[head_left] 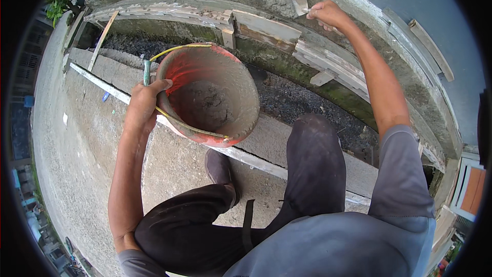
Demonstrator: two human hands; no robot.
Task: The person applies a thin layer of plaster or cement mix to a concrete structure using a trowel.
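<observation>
My left hand (pixel 142 101) is closed on the rim and handle side of a red bucket (pixel 249 105), which tilts so that its inside faces me. Grey wet mortar (pixel 205 105) lies in the bottom and coats the inner wall. A yellow wire handle with a green grip (pixel 147 73) hangs at the bucket's left, beside my thumb. At the far right, my right hand (pixel 329 15) grips a trowel (pixel 300 5) by its handle. The trowel's blade rests against a patch of fresh mortar (pixel 277 1) on the ledge.
A drainage ditch (pixel 292 95) with dark wet bottom runs between me and the ledge. Wooden formwork boards (pixel 266 26) line its far side. A long pale straight bar (pixel 256 161) lies along the near edge. A wooden stick (pixel 104 38) leans across the ditch at left.
</observation>
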